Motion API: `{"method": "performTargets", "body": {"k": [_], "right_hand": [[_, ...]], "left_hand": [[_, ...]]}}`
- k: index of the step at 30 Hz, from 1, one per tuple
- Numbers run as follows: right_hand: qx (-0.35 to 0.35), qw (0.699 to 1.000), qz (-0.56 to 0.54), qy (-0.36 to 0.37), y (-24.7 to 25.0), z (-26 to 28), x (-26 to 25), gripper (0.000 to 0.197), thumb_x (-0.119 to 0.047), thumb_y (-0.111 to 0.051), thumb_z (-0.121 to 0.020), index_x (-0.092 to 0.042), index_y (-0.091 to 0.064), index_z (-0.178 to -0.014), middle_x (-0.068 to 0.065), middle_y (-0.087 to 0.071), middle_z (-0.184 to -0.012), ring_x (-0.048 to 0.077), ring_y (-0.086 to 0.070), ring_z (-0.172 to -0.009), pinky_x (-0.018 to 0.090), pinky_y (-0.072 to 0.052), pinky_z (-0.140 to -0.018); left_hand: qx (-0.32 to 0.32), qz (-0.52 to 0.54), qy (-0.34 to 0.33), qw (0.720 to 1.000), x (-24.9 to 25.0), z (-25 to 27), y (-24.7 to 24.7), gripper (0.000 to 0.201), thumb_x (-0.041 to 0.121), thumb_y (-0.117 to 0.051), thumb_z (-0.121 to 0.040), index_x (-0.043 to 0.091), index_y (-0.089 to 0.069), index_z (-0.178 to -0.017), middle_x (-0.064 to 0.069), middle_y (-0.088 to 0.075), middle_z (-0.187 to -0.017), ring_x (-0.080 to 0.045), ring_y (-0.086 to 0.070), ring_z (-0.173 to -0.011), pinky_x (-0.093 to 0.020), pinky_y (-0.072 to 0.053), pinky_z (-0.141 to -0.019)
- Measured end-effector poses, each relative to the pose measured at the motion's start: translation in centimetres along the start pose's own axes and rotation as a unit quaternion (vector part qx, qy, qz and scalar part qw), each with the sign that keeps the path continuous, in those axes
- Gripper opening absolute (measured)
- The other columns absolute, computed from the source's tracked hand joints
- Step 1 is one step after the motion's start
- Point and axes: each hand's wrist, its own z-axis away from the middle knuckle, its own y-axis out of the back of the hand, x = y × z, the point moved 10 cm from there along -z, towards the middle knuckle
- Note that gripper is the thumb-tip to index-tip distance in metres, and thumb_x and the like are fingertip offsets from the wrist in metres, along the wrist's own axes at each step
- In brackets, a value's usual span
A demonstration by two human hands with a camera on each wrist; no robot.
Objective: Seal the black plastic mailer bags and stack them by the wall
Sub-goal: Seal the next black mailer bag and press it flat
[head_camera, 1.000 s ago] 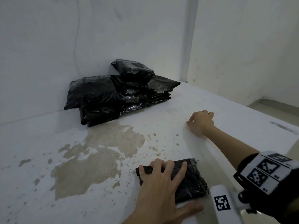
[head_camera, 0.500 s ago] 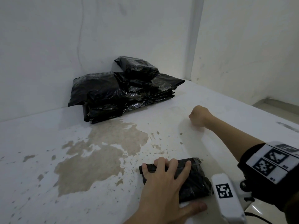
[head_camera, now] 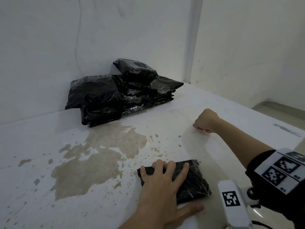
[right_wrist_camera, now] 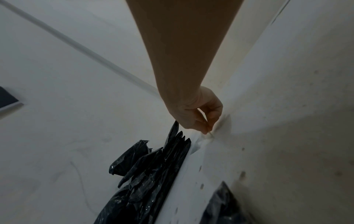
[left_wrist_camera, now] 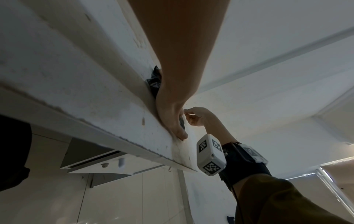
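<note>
Worn white tabletop [head_camera: 49, 162], paint flaking. Glossy black plastic mailer stack [head_camera: 118, 95] lying against the wall. Small folded black mailer bag [head_camera: 191, 180] sitting at the near edge; your left hand [head_camera: 163, 187] is pressing it, fingers spread flat. Your right hand [head_camera: 205, 120], loosely curled a second ago, is pinching a thin pale strip [right_wrist_camera: 207, 131].

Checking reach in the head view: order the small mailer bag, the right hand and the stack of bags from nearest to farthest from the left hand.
1. Small mailer bag: directly under the left hand.
2. Right hand: farther back, to the right.
3. Stack of bags: farthest, against the wall.
</note>
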Motion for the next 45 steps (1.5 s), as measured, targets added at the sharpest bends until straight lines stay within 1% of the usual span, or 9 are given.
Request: {"method": "performTargets", "body": {"k": [8,12,17,20,24,33,37,40,45], "right_hand": [[0.023,0.971,-0.238,0.014,2.8,-1.2,-1.1,0.014,-0.004,-0.051,-0.089,-0.003,-0.055,-0.075,0.009,-0.057,-0.069,0.019,-0.052,-0.058,0.026,-0.046,-0.056],[-0.033,0.902,-0.43,0.026,1.9,-1.8,-2.2,0.01,0.002,-0.056,-0.087,0.0,-0.056,-0.077,0.012,-0.055,-0.076,0.024,-0.059,-0.071,0.034,-0.055,-0.081],[-0.096,0.772,-0.623,0.083,2.0,-0.6,-5.0,0.015,0.002,-0.042,-0.087,-0.007,-0.046,-0.076,0.024,-0.058,-0.11,0.041,-0.065,-0.097,0.05,-0.048,-0.095],[-0.138,0.746,-0.644,0.103,2.5,1.8,-5.8,0.018,0.001,-0.037,-0.082,-0.013,-0.038,-0.071,0.035,-0.035,-0.141,0.044,-0.065,-0.099,0.05,-0.054,-0.084],[-0.237,0.719,-0.64,0.132,1.5,7.1,-5.9,0.02,-0.002,-0.037,-0.065,-0.011,-0.043,-0.049,0.039,-0.058,-0.111,0.046,-0.065,-0.098,0.049,-0.058,-0.069],[-0.376,0.672,-0.623,0.134,-3.4,14.1,-3.9,0.028,-0.006,-0.071,-0.038,-0.006,-0.047,-0.052,0.036,-0.059,-0.115,0.049,-0.062,-0.101,0.045,-0.059,-0.069],[-0.38,0.653,-0.646,0.108,-4.8,14.1,-3.5,0.053,-0.002,-0.076,-0.03,-0.01,-0.037,-0.064,0.037,-0.058,-0.117,0.05,-0.063,-0.099,0.045,-0.059,-0.067],[-0.378,0.648,-0.654,0.096,-5.4,14.0,-3.4,0.049,-0.001,-0.076,-0.026,-0.009,-0.04,-0.058,0.037,-0.058,-0.116,0.05,-0.063,-0.097,0.045,-0.059,-0.065],[-0.371,0.627,-0.68,0.084,-5.4,14.0,-3.1,0.044,0.001,-0.075,-0.022,-0.007,-0.043,-0.05,0.037,-0.06,-0.111,0.051,-0.064,-0.094,0.046,-0.059,-0.062]], "left_hand": [[0.0,0.004,-0.006,1.0,0.1,0.0,-0.2,0.102,0.083,0.008,-0.053,0.04,0.021,-0.144,-0.003,-0.004,-0.139,-0.032,-0.011,-0.132,-0.062,-0.014,-0.107],[-0.006,-0.007,-0.011,1.0,0.2,0.0,-0.4,0.104,0.084,0.013,-0.051,0.039,0.018,-0.145,-0.004,-0.009,-0.141,-0.033,-0.015,-0.132,-0.065,-0.015,-0.106],[0.071,0.007,0.035,0.997,-1.1,0.2,0.8,0.084,0.076,0.001,-0.086,0.029,-0.051,-0.132,-0.005,-0.057,-0.101,-0.032,-0.061,-0.085,-0.065,-0.049,-0.055],[0.078,0.012,0.039,0.996,-0.9,0.3,0.8,0.08,0.072,-0.001,-0.089,0.031,-0.052,-0.134,-0.006,-0.056,-0.106,-0.032,-0.058,-0.09,-0.067,-0.049,-0.064],[0.115,0.045,0.072,0.99,-0.7,0.4,-0.5,0.079,0.068,-0.004,-0.092,0.028,-0.066,-0.12,-0.006,-0.066,-0.095,-0.033,-0.066,-0.081,-0.059,-0.054,-0.062],[0.123,0.087,0.134,0.979,-1.9,0.5,-1.1,0.094,0.068,0.005,-0.089,0.009,-0.068,-0.106,-0.01,-0.071,-0.105,-0.035,-0.068,-0.097,-0.053,-0.055,-0.073],[0.156,0.157,0.089,0.971,-1.2,2.0,0.9,0.085,0.08,-0.027,-0.08,0.013,-0.044,-0.128,-0.004,-0.048,-0.139,-0.03,-0.035,-0.137,-0.05,-0.026,-0.114],[0.201,0.338,0.072,0.917,-2.3,3.2,1.7,0.063,0.063,-0.064,-0.074,0.03,-0.029,-0.114,0.015,-0.038,-0.124,-0.007,-0.028,-0.122,-0.034,-0.027,-0.112],[0.215,0.593,0.106,0.769,-4.2,4.0,1.5,0.038,0.037,-0.062,-0.089,0.026,-0.027,-0.096,0.012,-0.048,-0.123,0.014,-0.041,-0.114,-0.005,-0.031,-0.086]]}}
